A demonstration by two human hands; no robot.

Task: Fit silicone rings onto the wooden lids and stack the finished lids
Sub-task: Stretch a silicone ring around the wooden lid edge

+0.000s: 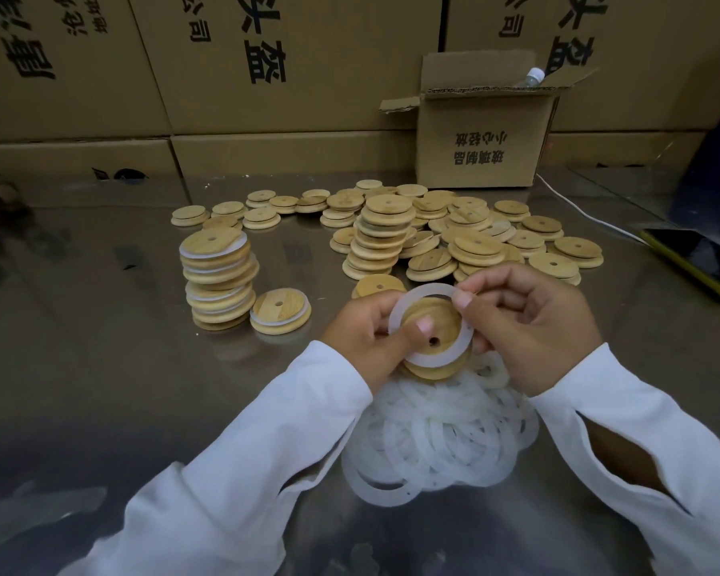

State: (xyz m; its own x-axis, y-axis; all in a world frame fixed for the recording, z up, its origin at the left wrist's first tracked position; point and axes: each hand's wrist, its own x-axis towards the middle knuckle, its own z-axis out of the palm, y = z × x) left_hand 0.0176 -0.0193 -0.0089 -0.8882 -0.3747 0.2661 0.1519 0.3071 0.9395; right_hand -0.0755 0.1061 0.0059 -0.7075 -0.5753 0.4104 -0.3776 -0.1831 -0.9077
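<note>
A silicone ring (417, 293) is pinched at its top edge by thumb and forefinger of the right hand (528, 326). A wooden lid (447, 322) is gripped under it by the left hand (362, 334), thumb pressed on its face. Both are held up, right of the finished stack (219, 280). One ringed lid (280, 311) lies just beside that stack. Loose rings (437, 442) are heaped nearer and to its right, and bare lids (454, 234) are spread behind it to the right.

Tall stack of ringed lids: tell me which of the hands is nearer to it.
Left. The left hand grips the lid just right of the stack; the right hand pinches the silicone ring farther right, beyond the left hand.
</note>
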